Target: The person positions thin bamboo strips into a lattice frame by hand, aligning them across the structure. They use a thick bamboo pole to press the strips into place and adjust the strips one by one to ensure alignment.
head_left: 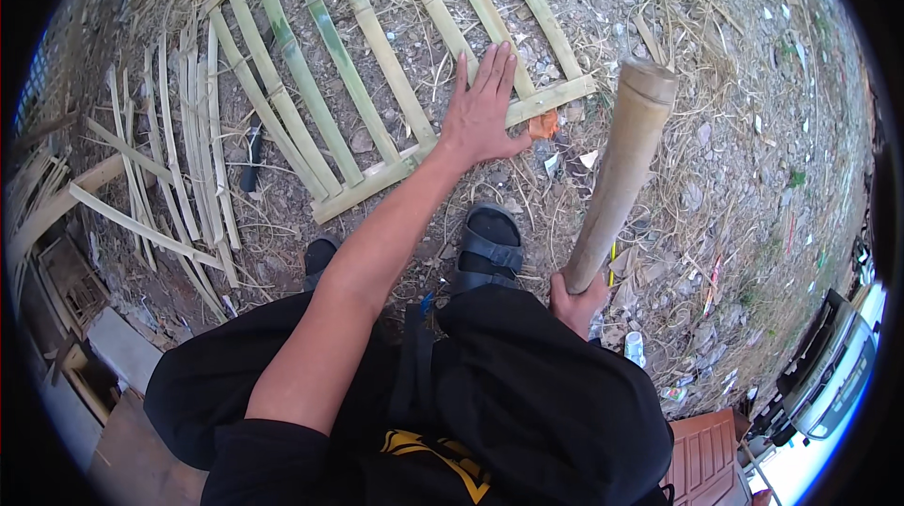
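Note:
On the ground in front of me lies a lattice of pale and greenish bamboo slats (377, 49), joined to a crosspiece (363, 188) along its near edge. My left hand (482, 111) rests palm down with fingers spread, over a slat close to the right part of that crosspiece. Down by my right knee, my right hand (576, 301) is wrapped round the thin end of a thick bamboo club (623, 162). The club's broad end points up and away from me, to the right of the lattice. An orange scrap (543, 125) shows just beside my left thumb.
Loose split bamboo strips (193, 129) lie in a pile at the left, with a black-handled tool (252, 153) beside them. My sandalled foot (490, 247) is just short of the crosspiece. A crumpled cup (634, 349) and straw litter the right. A vehicle (833, 369) stands at far right.

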`<state>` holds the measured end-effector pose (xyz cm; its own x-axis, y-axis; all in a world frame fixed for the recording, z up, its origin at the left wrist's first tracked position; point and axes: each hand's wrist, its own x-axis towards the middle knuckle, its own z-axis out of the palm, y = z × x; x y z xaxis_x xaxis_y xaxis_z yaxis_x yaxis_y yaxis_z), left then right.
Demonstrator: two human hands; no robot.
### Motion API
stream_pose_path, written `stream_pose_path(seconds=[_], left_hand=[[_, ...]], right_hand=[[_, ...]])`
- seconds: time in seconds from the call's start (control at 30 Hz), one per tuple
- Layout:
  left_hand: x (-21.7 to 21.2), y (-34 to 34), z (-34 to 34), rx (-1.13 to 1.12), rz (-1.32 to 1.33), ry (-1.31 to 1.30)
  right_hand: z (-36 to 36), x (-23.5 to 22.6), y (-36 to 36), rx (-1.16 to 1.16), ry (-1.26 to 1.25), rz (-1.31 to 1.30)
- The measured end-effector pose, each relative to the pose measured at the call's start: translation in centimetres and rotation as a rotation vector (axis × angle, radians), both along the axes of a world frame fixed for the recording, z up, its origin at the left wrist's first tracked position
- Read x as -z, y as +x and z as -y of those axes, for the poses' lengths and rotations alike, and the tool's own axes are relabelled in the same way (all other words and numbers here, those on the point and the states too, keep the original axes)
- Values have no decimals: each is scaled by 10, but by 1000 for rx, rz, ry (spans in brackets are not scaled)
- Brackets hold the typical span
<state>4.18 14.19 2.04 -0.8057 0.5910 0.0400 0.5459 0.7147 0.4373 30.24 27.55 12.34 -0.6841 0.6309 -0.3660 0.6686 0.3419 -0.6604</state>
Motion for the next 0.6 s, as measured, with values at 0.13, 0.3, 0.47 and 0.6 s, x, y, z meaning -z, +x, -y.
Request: stream_pose_path(seconds=[0.13, 0.3, 0.47, 0.6], left_hand=[[3, -1, -1, -15, 1, 46], [2, 3, 1, -1, -24, -15], [3, 4, -1, -4, 16, 19], [4, 1, 2, -18, -28, -38]], right_hand=[[0, 17, -7, -116, 38, 258], [5, 2, -4, -114, 63, 153], [-1, 10, -2, -152, 58, 170], [4, -27, -16, -45, -27, -95]])
